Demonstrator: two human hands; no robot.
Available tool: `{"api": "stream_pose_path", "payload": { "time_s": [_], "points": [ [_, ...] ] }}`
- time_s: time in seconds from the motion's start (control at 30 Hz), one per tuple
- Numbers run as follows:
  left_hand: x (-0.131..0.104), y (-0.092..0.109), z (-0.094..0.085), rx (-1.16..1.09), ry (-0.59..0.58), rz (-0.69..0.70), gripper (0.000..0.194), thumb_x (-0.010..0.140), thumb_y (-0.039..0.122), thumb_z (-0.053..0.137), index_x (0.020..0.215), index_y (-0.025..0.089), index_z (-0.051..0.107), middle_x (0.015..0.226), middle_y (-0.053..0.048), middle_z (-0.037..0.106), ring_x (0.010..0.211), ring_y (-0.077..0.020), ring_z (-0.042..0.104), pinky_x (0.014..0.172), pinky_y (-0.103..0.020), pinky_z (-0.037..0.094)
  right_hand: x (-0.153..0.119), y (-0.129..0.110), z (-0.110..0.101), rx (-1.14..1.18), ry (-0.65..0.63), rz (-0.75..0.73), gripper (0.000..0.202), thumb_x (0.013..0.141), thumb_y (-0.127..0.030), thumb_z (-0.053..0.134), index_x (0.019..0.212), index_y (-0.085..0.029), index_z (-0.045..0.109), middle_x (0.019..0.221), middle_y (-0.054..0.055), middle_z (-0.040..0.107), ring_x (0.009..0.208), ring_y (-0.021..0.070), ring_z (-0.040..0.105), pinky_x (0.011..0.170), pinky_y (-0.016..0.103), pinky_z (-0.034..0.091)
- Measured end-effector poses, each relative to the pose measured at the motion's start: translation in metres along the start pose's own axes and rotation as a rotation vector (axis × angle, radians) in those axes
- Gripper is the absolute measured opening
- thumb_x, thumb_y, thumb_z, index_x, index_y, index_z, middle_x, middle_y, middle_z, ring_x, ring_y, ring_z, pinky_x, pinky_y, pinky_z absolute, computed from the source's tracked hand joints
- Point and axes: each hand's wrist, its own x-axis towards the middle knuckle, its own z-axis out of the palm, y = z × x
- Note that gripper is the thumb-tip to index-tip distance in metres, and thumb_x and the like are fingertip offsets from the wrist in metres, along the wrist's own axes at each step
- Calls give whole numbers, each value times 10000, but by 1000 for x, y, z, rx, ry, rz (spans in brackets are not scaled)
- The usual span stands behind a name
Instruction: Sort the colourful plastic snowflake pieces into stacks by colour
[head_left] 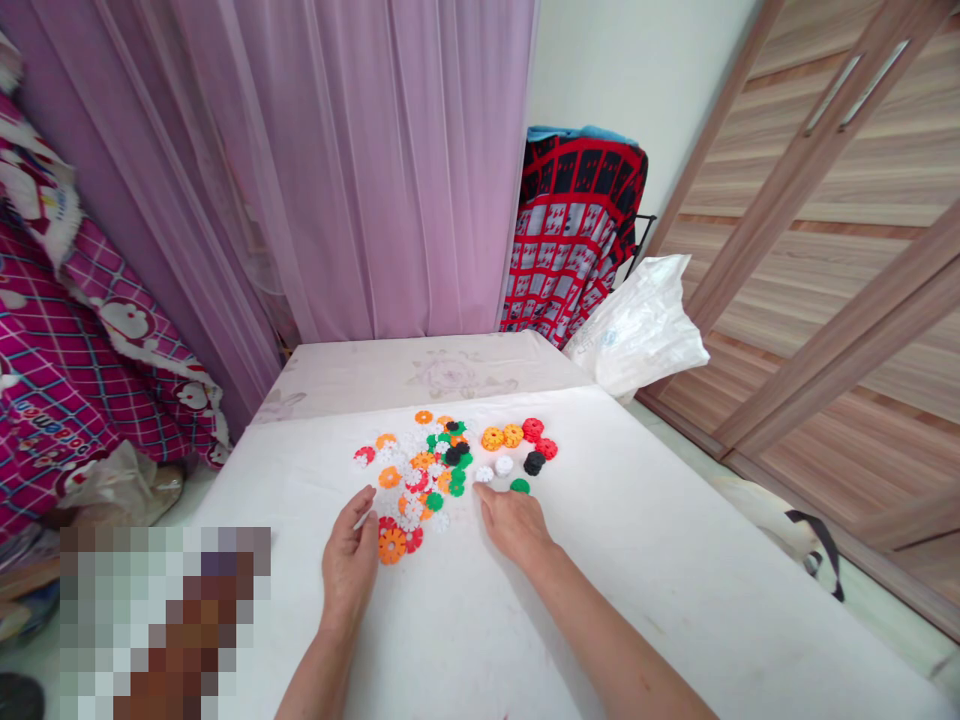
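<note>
Flat snowflake-like discs in orange, red, green, white and black lie loosely spread on the white table, among them a large orange disc (391,546). To their right are small stacks: orange (493,438), red (533,430), black (534,463), green (520,486) and white (504,466). My left hand (352,555) is at the left edge of the loose discs, a white disc pinched between thumb and fingers. My right hand (514,522) reaches to the nearer white stack (484,474), its fingertips closed at the near side; whether they grip anything is too small to tell.
The white-covered table (465,640) stretches back to a flowered cloth (442,372). A white plastic bag (641,325) sits at the back right corner. Behind are a purple curtain (390,170) and a red-and-black patterned cloth (559,220). Wooden wardrobe doors (832,250) stand at the right.
</note>
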Motion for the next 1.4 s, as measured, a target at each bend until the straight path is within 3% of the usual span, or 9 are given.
{"api": "stream_pose_path", "payload": {
  "time_s": [0.3,0.6,0.87,1.2,1.4],
  "points": [
    [0,-3,0,6,-16,-31,397,802,406,535,1137,216,632,1287,-91,630,1143,-208,612,948,-343,512,-4,8,-1,-16,11,-14,403,951,-249,314,1221,-316,605,902,59,741,846,223,676,704,295,428],
    [0,-4,0,-21,-5,-20,385,795,404,552,1124,225,640,1287,-89,631,1176,-221,594,983,-370,495,-10,4,6,46,44,66,335,965,-253,314,1109,-252,617,902,58,740,832,203,689,696,271,424],
    [0,-3,1,-28,1,2,376,794,399,556,1110,217,644,1262,-87,647,1176,-215,595,988,-357,491,0,-15,8,61,27,40,419,960,-269,323,1327,-265,526,968,80,744,889,201,686,747,284,447],
    [0,-4,2,-31,-9,-1,370,802,388,542,1117,220,642,1272,-86,637,1164,-209,597,956,-345,509,10,-16,5,59,27,141,366,956,-262,334,1227,-245,579,925,92,736,857,208,691,709,286,440],
    [1,-7,1,-26,4,-1,382,803,366,530,1139,217,634,1240,-85,655,1156,-208,605,996,-366,481,-1,-19,15,145,96,113,375,950,-281,357,1246,-293,586,904,36,739,843,179,676,723,261,423]
  ]
}}
